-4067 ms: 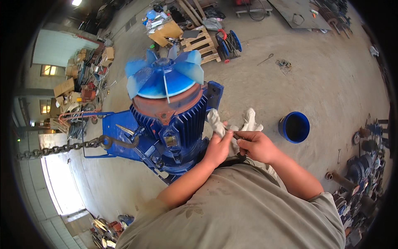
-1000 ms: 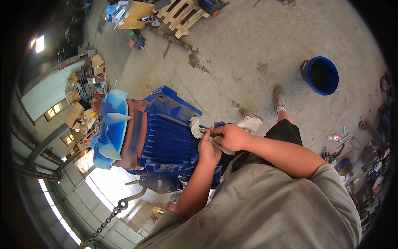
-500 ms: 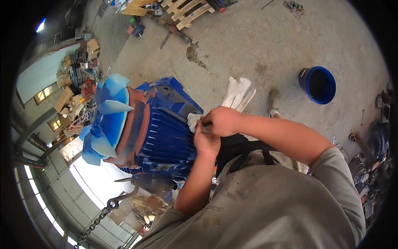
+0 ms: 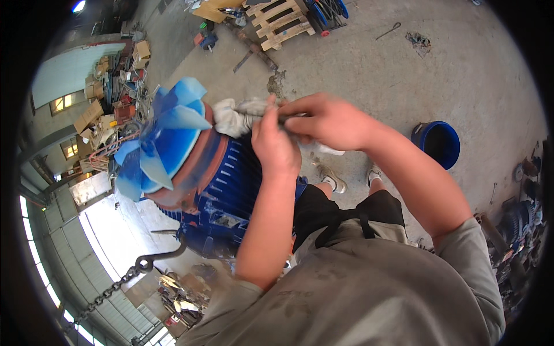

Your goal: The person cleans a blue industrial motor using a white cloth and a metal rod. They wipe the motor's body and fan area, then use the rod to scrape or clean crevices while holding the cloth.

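Note:
Both my hands meet over a blue finned electric motor (image 4: 231,181). My left hand (image 4: 276,144) is closed, its fingers pressed on a white knit work glove (image 4: 231,120) whose bunched part sticks out to the left. My right hand (image 4: 329,122) is also closed, pinching the cloth beside my left fingertips. Some white cloth (image 4: 328,150) shows beneath the right hand. Motion blurs the fingertips, and the exact grip is hidden. On the motor's left end sit a blue fan (image 4: 164,138) with pale blades and a rust-red ring (image 4: 199,167).
A hook (image 4: 167,254) on a chain (image 4: 104,300) hangs at the lower left by the motor. A blue bucket (image 4: 435,144) stands on the floor to the right. Farther off lie a wooden pallet (image 4: 283,26) and a rag (image 4: 418,43). Metal parts (image 4: 519,225) crowd the right edge.
My hands have risen away from the motor with the glove, farther up the picture. The white cloth now reaches out to the left of my hands. The whole view has shifted.

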Tool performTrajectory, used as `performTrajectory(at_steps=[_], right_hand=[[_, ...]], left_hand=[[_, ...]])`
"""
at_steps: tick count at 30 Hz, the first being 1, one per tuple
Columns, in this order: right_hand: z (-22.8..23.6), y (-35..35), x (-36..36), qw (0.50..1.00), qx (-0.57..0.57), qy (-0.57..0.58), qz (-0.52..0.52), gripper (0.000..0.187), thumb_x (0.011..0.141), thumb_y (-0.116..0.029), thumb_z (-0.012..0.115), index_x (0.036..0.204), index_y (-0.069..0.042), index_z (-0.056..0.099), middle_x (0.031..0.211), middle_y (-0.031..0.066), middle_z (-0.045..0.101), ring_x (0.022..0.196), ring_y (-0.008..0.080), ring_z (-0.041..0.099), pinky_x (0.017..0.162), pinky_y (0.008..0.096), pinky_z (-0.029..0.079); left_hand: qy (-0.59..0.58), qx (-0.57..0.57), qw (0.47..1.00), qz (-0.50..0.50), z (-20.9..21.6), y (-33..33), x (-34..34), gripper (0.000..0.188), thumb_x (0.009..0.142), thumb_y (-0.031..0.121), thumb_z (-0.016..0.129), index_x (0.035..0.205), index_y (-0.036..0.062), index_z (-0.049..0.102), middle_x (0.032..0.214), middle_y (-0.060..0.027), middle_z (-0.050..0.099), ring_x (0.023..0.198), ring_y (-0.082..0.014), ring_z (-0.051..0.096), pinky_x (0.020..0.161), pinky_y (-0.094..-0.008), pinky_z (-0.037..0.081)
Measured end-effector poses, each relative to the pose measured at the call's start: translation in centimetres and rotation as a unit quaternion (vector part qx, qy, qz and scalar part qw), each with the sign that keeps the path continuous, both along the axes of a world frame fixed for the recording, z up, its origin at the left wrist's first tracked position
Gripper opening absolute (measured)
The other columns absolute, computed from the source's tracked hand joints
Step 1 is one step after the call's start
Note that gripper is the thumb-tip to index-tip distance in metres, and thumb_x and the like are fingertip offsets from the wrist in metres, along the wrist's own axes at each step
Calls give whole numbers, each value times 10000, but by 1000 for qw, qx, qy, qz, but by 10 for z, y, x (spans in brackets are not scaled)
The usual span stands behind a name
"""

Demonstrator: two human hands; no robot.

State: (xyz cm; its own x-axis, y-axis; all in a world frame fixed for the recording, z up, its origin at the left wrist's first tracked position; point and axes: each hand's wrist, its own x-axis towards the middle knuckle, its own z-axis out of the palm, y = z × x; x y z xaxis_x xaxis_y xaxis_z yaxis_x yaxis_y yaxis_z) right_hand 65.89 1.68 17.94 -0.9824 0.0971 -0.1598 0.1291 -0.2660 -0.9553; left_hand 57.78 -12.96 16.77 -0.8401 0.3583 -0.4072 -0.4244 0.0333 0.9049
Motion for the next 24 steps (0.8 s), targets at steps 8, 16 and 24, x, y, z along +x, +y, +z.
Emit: performTrajectory(at_steps=[8,16,24], right_hand=[[-61,-51,167,953,-181,-233,-74,323,1029,-169,657,1319,-31,690,882,25,712,758,85,604,707,275,496],[-145,-138,214,962,-146,-158,-167,355,1105,-114,549,1438,-19,469,977,46,683,937,147,649,883,297,518],[-169,-179,230,937,-287,-90,-181,295,988,10,660,1254,-7,532,1056,60,668,978,107,606,956,314,491]], left_hand=[[-205,-123,960,-148,-63,-44,121,340,1119,288,578,1247,-27,603,967,-95,691,784,-187,672,635,-338,550],[-217,-238,920,-224,-103,-121,112,561,1092,280,648,1513,-9,413,1313,-81,617,1119,-141,605,984,-316,497],[-245,-199,891,-327,-116,-116,137,357,1143,255,555,1372,-1,651,1273,-58,707,1188,-149,630,1056,-337,489]])
